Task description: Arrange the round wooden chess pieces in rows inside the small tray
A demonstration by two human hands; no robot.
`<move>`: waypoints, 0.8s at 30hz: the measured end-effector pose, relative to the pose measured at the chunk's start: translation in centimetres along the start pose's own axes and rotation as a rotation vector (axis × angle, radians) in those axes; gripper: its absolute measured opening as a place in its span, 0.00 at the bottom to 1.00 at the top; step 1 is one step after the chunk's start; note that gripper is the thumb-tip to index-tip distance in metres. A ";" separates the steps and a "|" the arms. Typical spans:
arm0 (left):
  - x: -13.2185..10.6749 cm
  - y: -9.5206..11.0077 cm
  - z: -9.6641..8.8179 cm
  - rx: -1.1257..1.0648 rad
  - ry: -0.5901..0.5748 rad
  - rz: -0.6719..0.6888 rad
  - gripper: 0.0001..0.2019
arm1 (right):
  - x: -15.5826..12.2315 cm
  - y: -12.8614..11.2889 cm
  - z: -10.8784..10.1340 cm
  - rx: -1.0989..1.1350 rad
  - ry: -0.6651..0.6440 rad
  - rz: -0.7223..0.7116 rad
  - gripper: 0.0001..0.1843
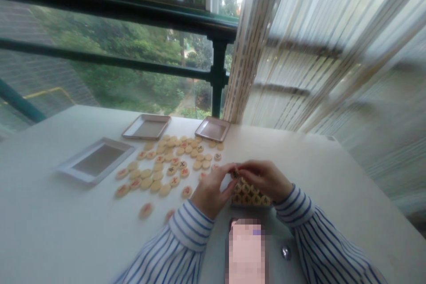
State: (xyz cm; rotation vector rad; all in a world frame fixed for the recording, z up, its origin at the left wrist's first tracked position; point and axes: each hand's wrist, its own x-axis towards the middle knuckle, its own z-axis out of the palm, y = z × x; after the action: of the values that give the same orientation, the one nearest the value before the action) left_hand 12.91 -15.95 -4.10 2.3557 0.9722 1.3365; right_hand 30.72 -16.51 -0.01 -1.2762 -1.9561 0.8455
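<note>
the left hand (211, 188) and right hand (268, 179) together pinch a small, round, tan disc (234, 174) near the far edge of a greyish, rectangular, disc-filled box (251, 206); likely light, stiff, smooth, best held by its rim.

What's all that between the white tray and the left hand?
In the head view, scattered round pieces lie between the white tray and the left hand, some with red marks.

This looks like part of a home: a white desk (336, 204) stands by a green rail (133, 10), with a string curtain (248, 53) beside it and trees (126, 53) outside.
</note>
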 end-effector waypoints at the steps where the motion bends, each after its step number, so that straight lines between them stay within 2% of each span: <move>1: 0.0 0.0 0.0 -0.005 -0.011 -0.002 0.16 | 0.0 0.1 0.0 0.021 0.004 0.007 0.13; 5: -0.1 0.0 0.1 -0.008 -0.014 -0.021 0.16 | 0.0 0.2 0.2 0.127 0.005 0.022 0.13; 10: 0.1 0.3 -0.2 -0.023 0.055 -0.008 0.14 | 0.1 0.1 0.2 0.299 0.004 0.042 0.15; 12: 0.2 0.4 -0.2 -0.052 0.070 -0.043 0.13 | 0.1 0.1 0.2 0.354 0.003 0.045 0.16; 16: -0.1 0.1 0.1 -0.191 0.079 -0.230 0.14 | 0.1 -0.1 0.1 0.356 0.027 0.039 0.16; 24: -0.1 -0.1 0.6 -0.627 0.039 -0.570 0.13 | 0.0 -0.3 0.3 0.261 0.026 0.022 0.15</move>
State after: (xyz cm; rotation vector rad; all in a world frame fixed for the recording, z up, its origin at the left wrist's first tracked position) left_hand 13.31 -15.90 -4.56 1.4547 0.9528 1.2166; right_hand 30.28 -16.67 0.06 -1.1505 -1.7476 1.0514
